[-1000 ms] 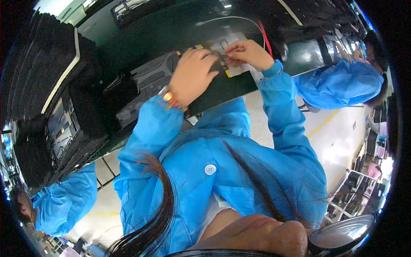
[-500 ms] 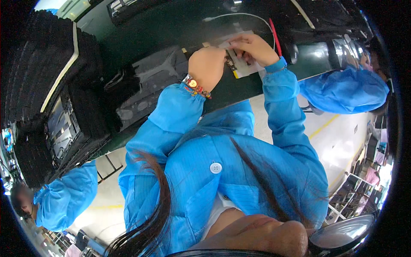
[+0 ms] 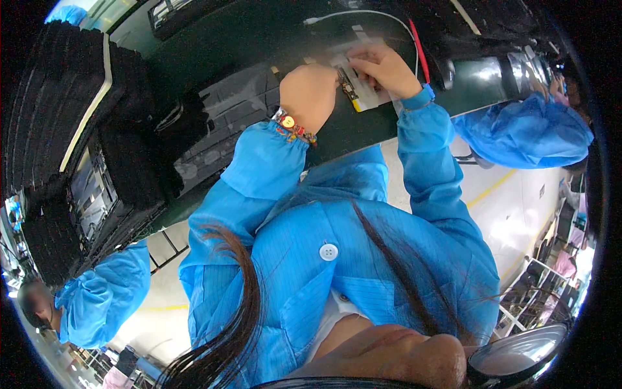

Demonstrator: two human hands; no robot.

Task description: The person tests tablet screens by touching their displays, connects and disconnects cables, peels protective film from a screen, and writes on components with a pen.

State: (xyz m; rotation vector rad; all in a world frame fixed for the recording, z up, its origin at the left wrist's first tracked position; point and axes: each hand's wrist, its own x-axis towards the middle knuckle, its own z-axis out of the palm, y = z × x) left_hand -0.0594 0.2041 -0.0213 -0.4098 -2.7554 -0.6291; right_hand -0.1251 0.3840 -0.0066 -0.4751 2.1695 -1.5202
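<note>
Circuit strip point(image 3: 348, 86) between both hands' fingertips (pinched).

Matt green worktop point(image 3: 363, 129), cloth sleeves point(image 3: 265, 168)

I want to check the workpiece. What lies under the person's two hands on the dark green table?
A flat white sheet with a small dark component strip lies on the dark green table. The left hand and right hand cover part of it.

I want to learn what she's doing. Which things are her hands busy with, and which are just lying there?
In use: left hand, right hand, small circuit board, white sheet.

Lying about: white cable, red pen, black trays.
</note>
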